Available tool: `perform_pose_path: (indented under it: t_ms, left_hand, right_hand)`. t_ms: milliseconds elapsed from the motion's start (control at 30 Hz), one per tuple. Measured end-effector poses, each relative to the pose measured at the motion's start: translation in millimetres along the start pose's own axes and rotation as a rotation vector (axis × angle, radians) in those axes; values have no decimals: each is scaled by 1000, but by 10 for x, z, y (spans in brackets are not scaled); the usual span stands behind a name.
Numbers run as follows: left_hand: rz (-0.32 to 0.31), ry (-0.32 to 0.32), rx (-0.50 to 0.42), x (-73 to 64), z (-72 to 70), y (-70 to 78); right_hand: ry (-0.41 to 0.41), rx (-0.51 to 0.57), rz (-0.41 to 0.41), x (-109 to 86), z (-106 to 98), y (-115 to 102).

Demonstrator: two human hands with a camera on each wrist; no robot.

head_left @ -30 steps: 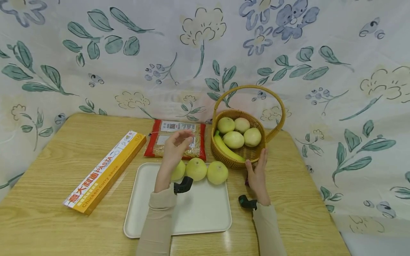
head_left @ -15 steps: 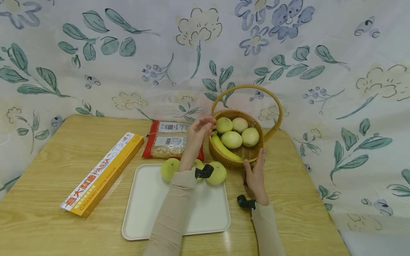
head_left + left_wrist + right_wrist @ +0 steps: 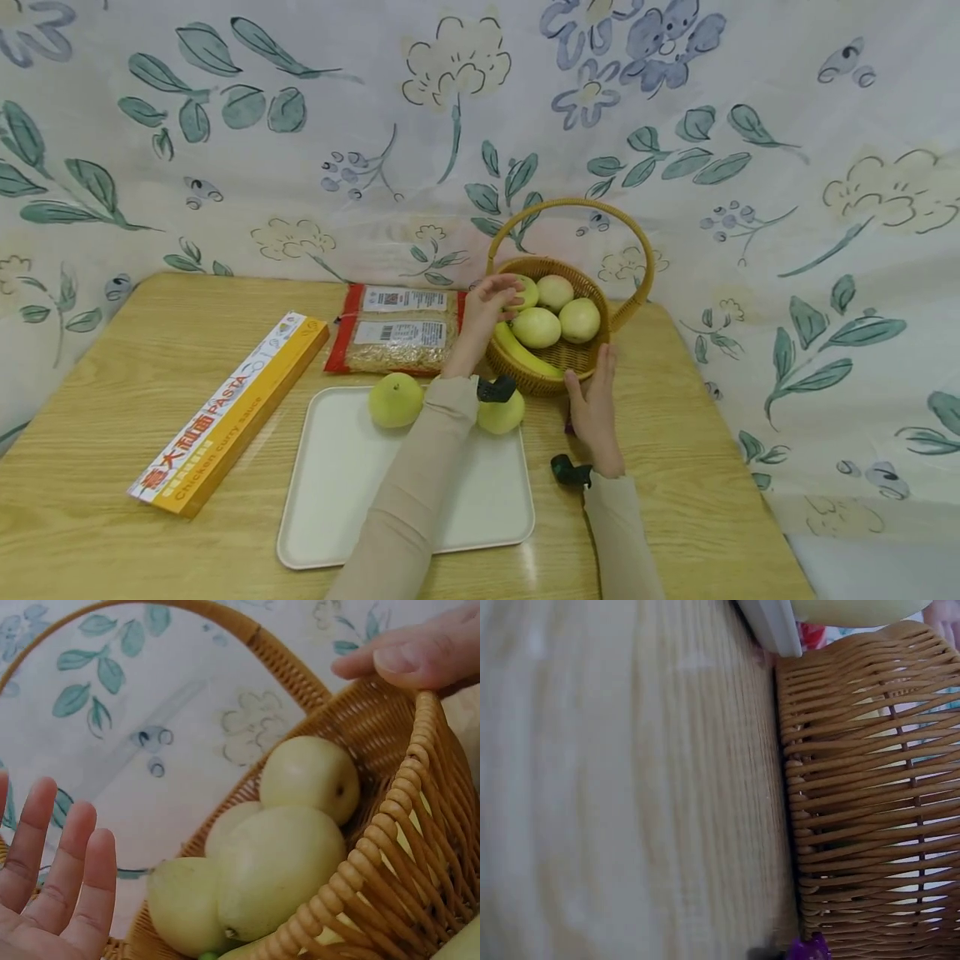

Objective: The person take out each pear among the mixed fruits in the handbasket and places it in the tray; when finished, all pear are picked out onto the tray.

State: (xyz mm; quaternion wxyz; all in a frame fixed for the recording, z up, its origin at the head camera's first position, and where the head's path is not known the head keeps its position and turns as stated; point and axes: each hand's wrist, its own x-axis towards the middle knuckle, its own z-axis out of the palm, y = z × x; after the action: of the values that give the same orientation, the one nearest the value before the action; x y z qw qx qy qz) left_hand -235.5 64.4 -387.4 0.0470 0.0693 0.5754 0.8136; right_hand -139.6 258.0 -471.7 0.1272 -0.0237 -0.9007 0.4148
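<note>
A wicker basket (image 3: 540, 385) with a tall arched handle holds several pale green round fruits (image 3: 537, 327) and a banana (image 3: 528, 354). My left hand (image 3: 487, 321) is at the basket's left rim, its fingers spread over the nearest fruit in the head view. In the left wrist view the left fingers (image 3: 77, 859) are loosely extended and hold nothing. My right hand (image 3: 596, 408) rests against the basket's front right side, fingers straight. Its thumb (image 3: 397, 658) lies at the rim in the left wrist view. The right wrist view shows the basket's woven side (image 3: 870, 802).
A white tray (image 3: 330, 500) bears green fruits (image 3: 395, 400), partly hidden by the left forearm. Behind it lies a red-edged clear bag (image 3: 397, 333). An orange-and-white pasta box (image 3: 232, 412) lies at left. A small purple thing (image 3: 808, 948) sits by the basket's base. A floral cloth hangs behind.
My left hand has moved right, from above the bag to the basket's left rim. My right hand stays against the basket. The view has shifted slightly.
</note>
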Motion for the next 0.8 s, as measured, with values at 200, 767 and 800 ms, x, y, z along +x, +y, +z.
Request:
perform_pose_path:
  t_ms: [200, 767, 800]
  left_hand:
    - [-43, 33, 9, 77, 60, -84]
    - [-136, 10, 152, 279, 126, -202]
    - [-144, 8, 177, 293, 132, -206]
  right_hand:
    - [29, -75, -58, 79, 4, -38]
    - [36, -35, -57, 127, 18, -3]
    - [37, -32, -58, 123, 19, -11]
